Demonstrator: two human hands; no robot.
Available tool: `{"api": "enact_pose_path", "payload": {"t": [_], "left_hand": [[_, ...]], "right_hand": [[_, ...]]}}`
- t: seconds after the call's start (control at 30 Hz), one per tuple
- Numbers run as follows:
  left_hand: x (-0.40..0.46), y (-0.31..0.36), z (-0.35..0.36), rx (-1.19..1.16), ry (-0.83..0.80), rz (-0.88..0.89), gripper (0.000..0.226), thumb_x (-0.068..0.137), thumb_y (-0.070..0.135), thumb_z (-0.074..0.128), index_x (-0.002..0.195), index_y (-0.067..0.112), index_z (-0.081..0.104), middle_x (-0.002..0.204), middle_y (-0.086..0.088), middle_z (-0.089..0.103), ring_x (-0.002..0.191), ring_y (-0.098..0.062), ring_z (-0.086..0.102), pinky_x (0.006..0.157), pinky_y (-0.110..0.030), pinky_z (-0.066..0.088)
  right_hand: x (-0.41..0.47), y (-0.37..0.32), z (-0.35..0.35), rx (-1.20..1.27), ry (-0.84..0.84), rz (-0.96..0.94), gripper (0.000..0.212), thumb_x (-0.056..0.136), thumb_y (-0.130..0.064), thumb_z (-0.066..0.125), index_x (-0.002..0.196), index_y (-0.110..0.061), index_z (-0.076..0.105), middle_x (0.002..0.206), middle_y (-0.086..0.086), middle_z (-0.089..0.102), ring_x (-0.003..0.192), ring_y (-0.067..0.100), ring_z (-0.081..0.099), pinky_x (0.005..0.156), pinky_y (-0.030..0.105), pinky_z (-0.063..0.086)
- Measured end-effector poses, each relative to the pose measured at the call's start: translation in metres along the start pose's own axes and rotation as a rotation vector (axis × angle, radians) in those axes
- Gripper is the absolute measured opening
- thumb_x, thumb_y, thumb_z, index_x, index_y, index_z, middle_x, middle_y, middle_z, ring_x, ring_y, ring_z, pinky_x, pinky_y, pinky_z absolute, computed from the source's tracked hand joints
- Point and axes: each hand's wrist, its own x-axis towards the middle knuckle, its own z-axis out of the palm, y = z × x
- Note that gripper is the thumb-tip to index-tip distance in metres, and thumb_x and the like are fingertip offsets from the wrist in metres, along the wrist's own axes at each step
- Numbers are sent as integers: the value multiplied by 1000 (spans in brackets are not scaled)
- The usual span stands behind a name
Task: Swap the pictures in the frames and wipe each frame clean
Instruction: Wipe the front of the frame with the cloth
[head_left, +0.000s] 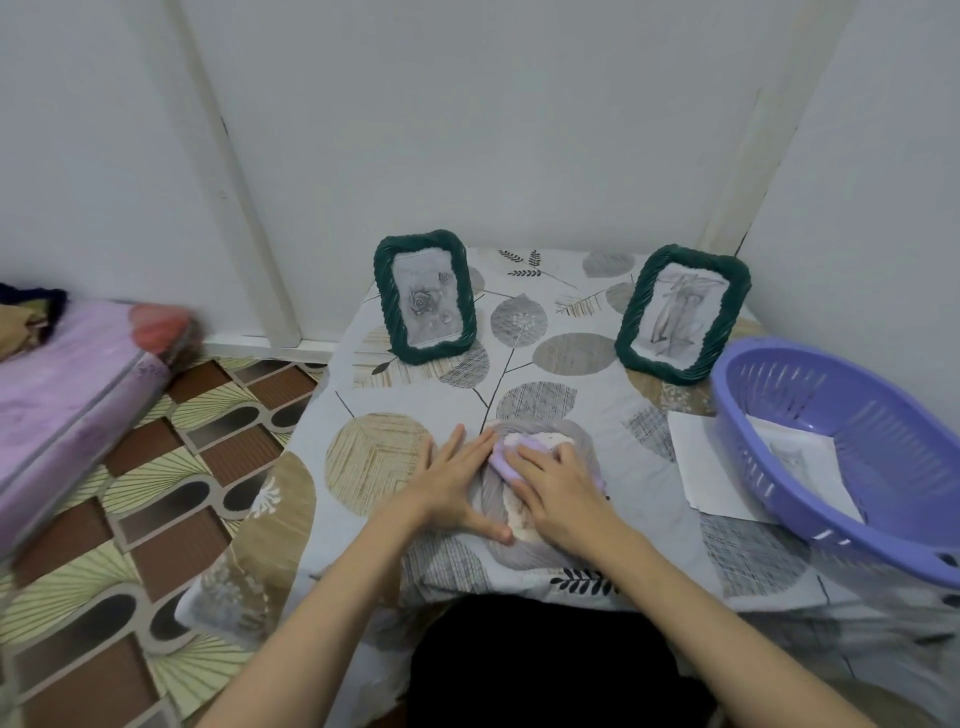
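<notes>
Apparently both frames (425, 297) (682, 314) are standing filled, while a cloth (524, 447) is being pressed flat under open hands (457, 480) (558, 488), perhaps being folded.

Open cloth on the table (395, 410) left of centre and between the two upright frames. Left green frame (425, 296) and right green frame (683, 313) block the back edge. Purple basket (852, 457) and loose paper (701, 467) crowd the right side.

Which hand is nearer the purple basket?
Right. The right hand rests on the cloth at the table's middle, closer to the purple basket; the left hand lies beside it, farther away.
</notes>
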Motion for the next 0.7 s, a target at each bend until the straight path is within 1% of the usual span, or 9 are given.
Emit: {"api": "enact_pose_path", "payload": {"t": [0.07,0.1,0.17,0.23,0.33,0.43,0.5,0.63,0.7], "left_hand": [[0,-1,1,-7,9,-3,123,60,65,72,148,31,-7,156,16,-10,143,-14,-19,114,-49,-18],[0,-2,1,-11,6,-4,124,59,65,72,148,31,-7,157,15,-10,143,-13,-18,114,-49,-18],[1,-2,1,-25,-3,-1,124,58,66,72,148,32,-8,157,14,-10,143,-12,-18,113,-49,-20],[1,-1,1,-45,-5,3,125,58,65,73,148,32,-8,157,14,-9,144,-12,-17,113,-49,-21],[0,-1,1,-51,8,2,126,57,65,73,148,30,-7,157,13,-8,144,-12,-16,113,-48,-20],[0,-2,1,-50,19,-9,129,57,65,73,148,27,-10,158,12,-6,144,-11,-14,114,-46,-19],[-1,0,0,-48,10,-8,131,58,65,73,147,26,-16,157,11,-7,144,-11,-14,114,-48,-18],[-2,0,1,-22,2,-12,129,59,66,71,147,26,-14,158,10,-8,143,-9,-16,114,-48,-19],[-3,0,0,-13,3,-13,127,60,67,70,147,25,-13,158,9,-8,143,-9,-17,114,-47,-19]], "right_hand": [[-20,7,-5,28,72,-37,44,91,-33,31,126,-23,56,124,-2,60,98,18,39,85,34,39],[-25,13,-8,51,90,13,43,92,-33,33,126,-21,55,129,-2,58,99,21,38,88,38,41],[-21,22,-11,90,51,175,41,97,-32,34,134,-22,46,141,-5,46,106,26,37,95,39,36],[-2,17,-11,117,52,245,38,99,-30,33,136,-25,41,143,-6,43,110,25,36,97,38,30],[12,-1,-10,219,49,189,40,99,-34,29,137,-31,41,143,-4,43,115,25,35,99,38,26],[-11,-3,-10,320,23,125,47,94,-46,27,136,-33,42,130,1,51,102,23,38,94,38,35],[-17,4,-8,249,42,84,57,88,-53,20,136,-32,43,130,0,53,99,23,38,90,35,35],[13,-3,-7,226,34,196,41,98,-34,33,139,-29,38,138,-2,47,107,24,36,96,38,30],[16,-7,-8,281,23,205,41,99,-33,34,139,-30,39,134,-4,49,107,24,35,98,37,27]]}}
